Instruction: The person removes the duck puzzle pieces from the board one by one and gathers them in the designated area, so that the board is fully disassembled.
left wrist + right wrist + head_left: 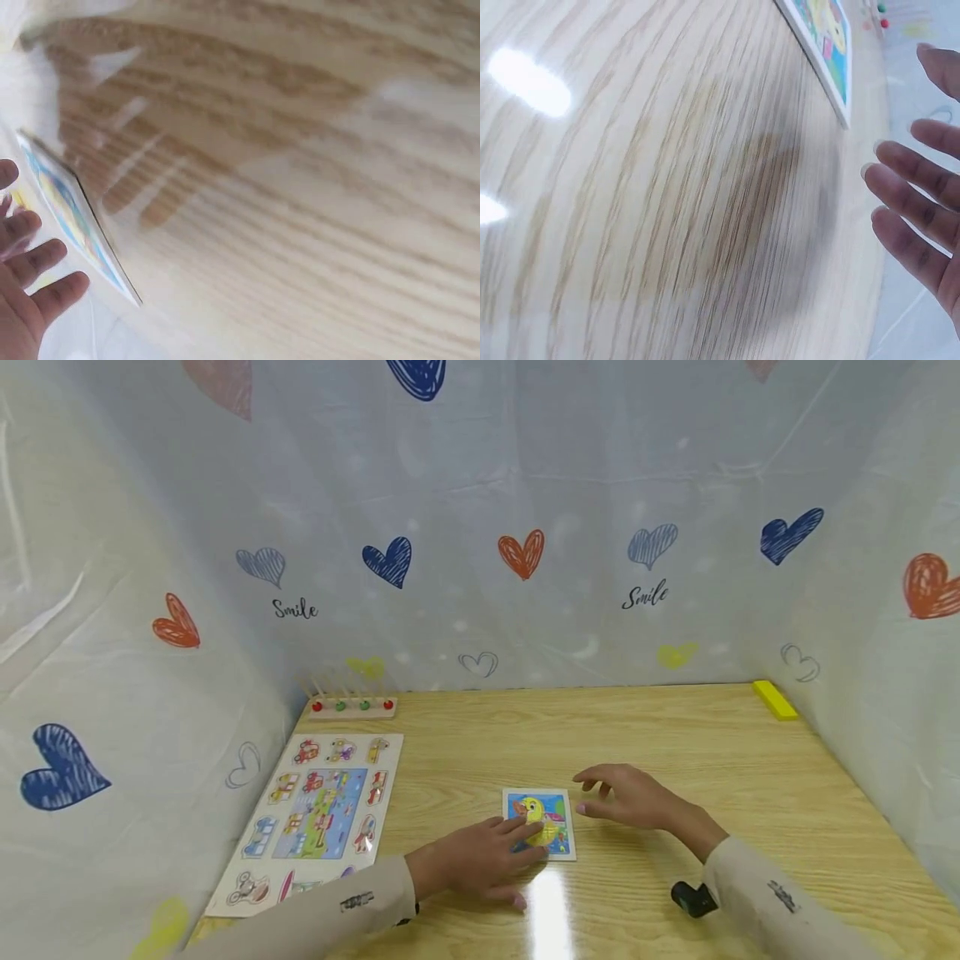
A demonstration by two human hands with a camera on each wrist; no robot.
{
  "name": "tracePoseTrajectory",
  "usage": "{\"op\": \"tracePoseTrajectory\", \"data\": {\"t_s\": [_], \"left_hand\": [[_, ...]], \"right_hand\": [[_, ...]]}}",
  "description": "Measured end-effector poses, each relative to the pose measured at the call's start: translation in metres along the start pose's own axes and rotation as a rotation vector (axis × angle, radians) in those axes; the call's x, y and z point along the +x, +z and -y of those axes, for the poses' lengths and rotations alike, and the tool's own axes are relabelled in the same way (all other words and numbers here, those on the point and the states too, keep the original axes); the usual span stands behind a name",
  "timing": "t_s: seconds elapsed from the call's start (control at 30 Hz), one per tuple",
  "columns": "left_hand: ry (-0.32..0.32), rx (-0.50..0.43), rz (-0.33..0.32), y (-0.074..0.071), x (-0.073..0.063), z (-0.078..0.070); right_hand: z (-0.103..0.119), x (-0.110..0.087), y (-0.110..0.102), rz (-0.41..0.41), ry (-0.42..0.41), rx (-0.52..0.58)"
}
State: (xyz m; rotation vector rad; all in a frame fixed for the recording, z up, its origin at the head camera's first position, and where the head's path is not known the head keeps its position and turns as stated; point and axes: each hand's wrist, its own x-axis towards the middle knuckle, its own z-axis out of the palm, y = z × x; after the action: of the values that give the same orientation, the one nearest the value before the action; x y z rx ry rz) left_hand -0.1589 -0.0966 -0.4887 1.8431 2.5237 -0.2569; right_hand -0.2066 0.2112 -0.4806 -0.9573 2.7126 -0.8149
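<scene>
A small square duck picture puzzle (558, 806) with a white border lies flat on the wooden table, its duck yellow on blue and green. Over its lower left part reaches my left hand (487, 857), fingers spread and fairly straight, hiding some of the picture. Whether the fingertips touch the puzzle I cannot tell. My right hand (626, 795) hovers just right of the puzzle, fingers loosely bent, holding nothing. The right wrist view shows the spread fingers (915, 176) apart from the puzzle's edge (829, 75). In the left wrist view the puzzle (71, 214) is seen edge-on behind the fingers.
A large vehicle picture board (322, 818) lies on the left of the table (465, 735). Behind it stands a wooden peg rack (352, 708) with red and green beads. A yellow block (776, 700) sits at the far right corner. A heart-patterned curtain (570, 635) encloses the table.
</scene>
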Motion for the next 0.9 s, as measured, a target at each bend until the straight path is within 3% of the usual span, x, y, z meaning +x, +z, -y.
{"op": "tracePoseTrajectory", "data": {"t_s": [0.17, 0.43, 0.9], "left_hand": [[-0.025, 0.032, 0.044, 0.005, 0.005, -0.005], [-0.076, -0.060, 0.167, 0.010, 0.004, -0.009], [-0.025, 0.012, 0.103, 0.009, -0.001, -0.011]], "right_hand": [[0.003, 0.016, 0.007, 0.042, -0.005, 0.056], [0.008, 0.038, 0.018, 0.102, -0.003, 0.125], [0.019, 0.055, 0.028, 0.192, 0.004, 0.108]]}}
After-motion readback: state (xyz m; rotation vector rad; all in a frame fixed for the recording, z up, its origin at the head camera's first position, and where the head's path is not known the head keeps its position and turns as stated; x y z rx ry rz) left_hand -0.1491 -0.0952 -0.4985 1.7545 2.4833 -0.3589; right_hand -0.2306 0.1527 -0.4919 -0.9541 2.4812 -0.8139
